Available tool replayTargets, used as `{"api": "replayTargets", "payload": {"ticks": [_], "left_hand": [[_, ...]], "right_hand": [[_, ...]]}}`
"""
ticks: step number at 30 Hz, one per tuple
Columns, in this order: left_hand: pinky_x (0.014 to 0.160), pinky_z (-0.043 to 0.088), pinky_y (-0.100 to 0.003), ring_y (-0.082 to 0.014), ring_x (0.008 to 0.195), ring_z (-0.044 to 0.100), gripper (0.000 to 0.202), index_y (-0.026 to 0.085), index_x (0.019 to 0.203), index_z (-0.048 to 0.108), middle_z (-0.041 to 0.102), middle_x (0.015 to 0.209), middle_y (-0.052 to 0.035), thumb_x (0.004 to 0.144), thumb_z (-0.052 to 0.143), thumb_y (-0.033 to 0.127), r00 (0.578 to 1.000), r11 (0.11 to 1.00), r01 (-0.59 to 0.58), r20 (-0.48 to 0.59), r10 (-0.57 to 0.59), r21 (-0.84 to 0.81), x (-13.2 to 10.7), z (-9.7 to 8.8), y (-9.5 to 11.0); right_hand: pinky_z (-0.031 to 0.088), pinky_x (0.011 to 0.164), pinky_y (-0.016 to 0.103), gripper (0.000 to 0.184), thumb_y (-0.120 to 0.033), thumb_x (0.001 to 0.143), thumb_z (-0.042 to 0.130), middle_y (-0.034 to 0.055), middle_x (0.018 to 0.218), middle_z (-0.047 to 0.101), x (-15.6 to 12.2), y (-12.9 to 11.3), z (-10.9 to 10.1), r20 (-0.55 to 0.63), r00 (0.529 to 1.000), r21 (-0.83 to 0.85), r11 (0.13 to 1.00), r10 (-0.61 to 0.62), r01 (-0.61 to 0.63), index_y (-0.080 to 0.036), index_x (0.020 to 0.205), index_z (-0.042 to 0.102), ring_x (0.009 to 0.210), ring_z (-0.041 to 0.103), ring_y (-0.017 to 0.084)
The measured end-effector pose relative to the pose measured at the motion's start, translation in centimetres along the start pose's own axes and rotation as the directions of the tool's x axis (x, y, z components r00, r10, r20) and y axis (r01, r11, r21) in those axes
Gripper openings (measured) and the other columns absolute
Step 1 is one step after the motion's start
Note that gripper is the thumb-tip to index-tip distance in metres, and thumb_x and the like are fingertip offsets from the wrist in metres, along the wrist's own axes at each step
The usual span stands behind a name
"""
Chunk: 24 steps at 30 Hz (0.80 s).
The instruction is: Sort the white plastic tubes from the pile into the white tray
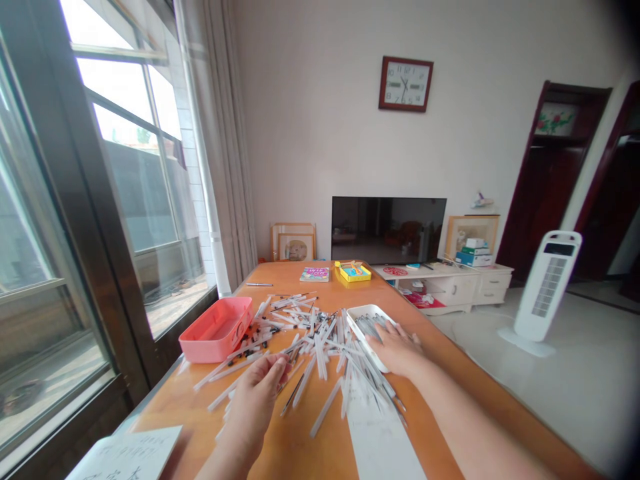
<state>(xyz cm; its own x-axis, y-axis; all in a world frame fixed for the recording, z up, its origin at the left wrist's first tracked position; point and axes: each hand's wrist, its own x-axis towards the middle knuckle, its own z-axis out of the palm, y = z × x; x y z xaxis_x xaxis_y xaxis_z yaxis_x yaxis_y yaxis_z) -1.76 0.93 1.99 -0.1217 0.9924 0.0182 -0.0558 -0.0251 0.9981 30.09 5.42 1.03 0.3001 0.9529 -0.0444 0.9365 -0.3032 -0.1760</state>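
Observation:
My left hand (257, 387) is closed in a pinch above the near side of a spread of pen parts; what sits between its fingertips is too small to make out. My right hand (397, 347) lies with fingers stretched over a white tray (376, 362) that holds several grey, slim pen refills (369, 324). Its fingertips touch or hover over the tray's contents. Translucent pen barrels (327, 407), dark-tipped refills and small black pieces are scattered across the middle of the table between the hands. Several barrels and refills rest on a long white paper (373, 427) below the tray.
A pink open box (210, 347) stands at the left of the wooden table (300, 453). At the far end lie a colourful book (315, 274) and a yellow box (354, 272). A notebook with handwriting (135, 453) is at the near left corner. A window flanks the left side.

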Motion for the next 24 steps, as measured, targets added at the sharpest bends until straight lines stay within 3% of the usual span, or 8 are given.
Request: {"api": "replayTargets", "payload": {"ticks": [5,10,17,21,24], "left_hand": [[0.078,0.049,-0.030,-0.0227,0.084,0.066,0.046,0.020,0.086,0.076,0.075,0.088,-0.0066,0.066,0.081,0.061,0.998,0.999,0.023,0.055,-0.021,-0.046,0.2,-0.1,-0.1],[0.076,0.048,-0.029,-0.0217,0.082,0.065,0.043,0.020,0.084,0.074,0.074,0.084,-0.0058,0.067,0.080,0.059,0.999,0.999,0.027,0.046,-0.025,-0.042,0.3,-0.1,-0.1],[0.074,0.045,-0.029,-0.0209,0.080,0.064,0.041,0.021,0.086,0.074,0.074,0.084,-0.0057,0.070,0.078,0.059,0.998,1.000,0.013,0.056,-0.012,-0.024,0.3,-0.2,-0.5],[0.071,0.044,-0.029,-0.0210,0.078,0.064,0.044,0.020,0.086,0.073,0.075,0.084,-0.0063,0.070,0.076,0.062,0.998,1.000,0.008,0.058,-0.008,0.005,0.5,-0.4,-0.5],[0.069,0.043,-0.029,-0.0216,0.078,0.064,0.051,0.019,0.088,0.073,0.075,0.084,-0.0076,0.067,0.076,0.065,0.999,1.000,0.016,0.036,-0.016,0.004,0.6,-0.5,-0.2]], "right_hand": [[0.012,0.119,0.071,0.065,-0.060,0.101,0.013,-0.0015,0.172,0.021,-0.5,0.4,-0.5,-0.029,0.999,0.006,0.999,-0.032,0.032,-0.040,0.161,0.031,0.158,0.015,0.033],[0.012,0.123,0.063,0.061,-0.048,0.103,0.019,0.0007,0.170,0.027,-0.8,0.3,0.5,-0.038,0.998,-0.007,0.999,-0.051,0.051,-0.032,0.158,0.039,0.158,0.017,0.029],[0.011,0.123,0.065,0.058,-0.046,0.102,0.026,0.0013,0.168,0.033,-0.4,0.3,1.4,-0.099,0.994,0.047,0.997,-0.053,0.058,-0.033,0.155,0.045,0.156,0.023,0.030],[0.019,0.121,0.066,0.056,-0.048,0.102,0.030,0.0040,0.163,0.042,0.0,0.9,1.0,-0.170,0.983,0.140,0.986,-0.068,0.093,-0.034,0.152,0.050,0.154,0.030,0.033],[0.030,0.120,0.055,0.056,-0.044,0.103,0.026,0.0080,0.154,0.054,0.4,2.2,0.1,-0.266,0.963,0.222,0.969,-0.050,0.112,-0.030,0.151,0.052,0.150,0.038,0.030]]}}
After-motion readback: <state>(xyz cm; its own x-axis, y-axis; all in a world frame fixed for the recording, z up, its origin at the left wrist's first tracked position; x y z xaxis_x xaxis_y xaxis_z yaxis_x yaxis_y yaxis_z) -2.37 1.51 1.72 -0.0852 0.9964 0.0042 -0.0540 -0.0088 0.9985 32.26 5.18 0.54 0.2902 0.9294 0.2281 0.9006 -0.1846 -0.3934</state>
